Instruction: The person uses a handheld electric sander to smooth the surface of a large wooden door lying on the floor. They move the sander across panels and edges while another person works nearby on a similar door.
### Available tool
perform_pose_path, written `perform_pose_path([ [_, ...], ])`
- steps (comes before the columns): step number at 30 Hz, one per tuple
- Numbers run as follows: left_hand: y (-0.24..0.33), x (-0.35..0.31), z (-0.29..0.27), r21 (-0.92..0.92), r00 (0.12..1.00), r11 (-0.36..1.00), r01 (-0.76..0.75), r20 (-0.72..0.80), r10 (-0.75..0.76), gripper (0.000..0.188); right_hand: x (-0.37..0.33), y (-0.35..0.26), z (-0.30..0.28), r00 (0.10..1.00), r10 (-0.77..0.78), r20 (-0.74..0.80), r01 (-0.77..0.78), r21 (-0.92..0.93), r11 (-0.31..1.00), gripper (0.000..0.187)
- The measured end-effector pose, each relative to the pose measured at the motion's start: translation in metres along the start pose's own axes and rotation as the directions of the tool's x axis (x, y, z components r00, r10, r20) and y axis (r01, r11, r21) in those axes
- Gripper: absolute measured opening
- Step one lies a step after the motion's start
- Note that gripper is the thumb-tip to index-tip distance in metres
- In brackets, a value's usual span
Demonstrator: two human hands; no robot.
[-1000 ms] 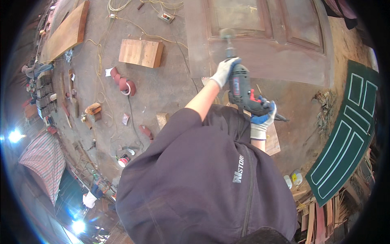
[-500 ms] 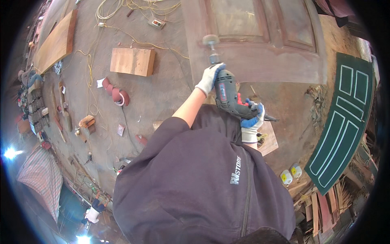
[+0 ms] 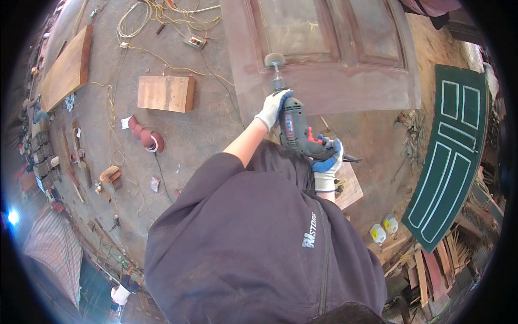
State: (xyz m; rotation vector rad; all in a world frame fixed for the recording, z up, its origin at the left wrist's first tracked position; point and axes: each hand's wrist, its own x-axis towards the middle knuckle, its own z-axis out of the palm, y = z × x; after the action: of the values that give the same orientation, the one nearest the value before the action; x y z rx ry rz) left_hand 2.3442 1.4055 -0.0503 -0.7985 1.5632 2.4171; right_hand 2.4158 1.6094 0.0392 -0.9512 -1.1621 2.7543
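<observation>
A dark grey power drill [image 3: 292, 123] with a red trigger is held in both my hands, which wear white and blue work gloves. My left hand [image 3: 273, 109] wraps round its front end, just behind the chuck. Round the rear handle my right hand [image 3: 328, 160] is closed, with the power cord leaving beside it. A round sanding head [image 3: 274, 59] in the chuck lies over the lower rail of a brown panelled wooden door [image 3: 345, 89], near its left panel. Whether the head touches the wood I cannot tell.
A wooden block [image 3: 164, 93], a roll of reddish sandpaper [image 3: 152, 141] and a socket box [image 3: 195, 41] with tangled yellow cords lie on the floor at left. To the right are a green panelled door [image 3: 447, 156], two jugs [image 3: 377, 233] and scrap wood [image 3: 431, 270]. Another person [image 3: 121, 295] is far left.
The sanding head has moved from the door's left edge rightward along the door toward its left panel. Both hands keep their hold on the drill. The whole view has shifted slightly.
</observation>
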Motion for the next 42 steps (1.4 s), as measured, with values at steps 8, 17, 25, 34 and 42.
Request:
perform_pose_path([
  [8,-0.010,0.058,0.135,0.011,0.915,0.915,0.403,-0.023,-0.403,0.038,0.057,-0.072,-0.029,0.981,-0.070,-0.182,0.092,0.117,0.989,0.024],
  [17,0.029,0.095,0.145,0.202,0.950,0.930,0.307,-0.007,-0.312,0.037,0.072,-0.067,0.011,0.983,-0.052,-0.177,0.082,0.165,0.983,0.023],
  [25,0.027,0.067,0.085,0.118,0.958,0.951,0.285,-0.014,-0.285,0.034,0.039,-0.022,0.007,0.972,-0.085,-0.218,0.131,0.209,0.969,0.016],
  [34,0.038,-0.004,-0.061,0.198,0.916,0.897,0.396,-0.022,-0.400,0.032,-0.086,0.073,0.044,0.925,-0.051,-0.376,0.092,0.091,0.992,0.023],
  [42,0.029,0.007,-0.034,0.448,0.892,0.859,0.247,0.240,-0.382,0.044,-0.122,0.097,0.055,0.839,-0.249,-0.484,0.336,0.099,0.937,0.027],
])
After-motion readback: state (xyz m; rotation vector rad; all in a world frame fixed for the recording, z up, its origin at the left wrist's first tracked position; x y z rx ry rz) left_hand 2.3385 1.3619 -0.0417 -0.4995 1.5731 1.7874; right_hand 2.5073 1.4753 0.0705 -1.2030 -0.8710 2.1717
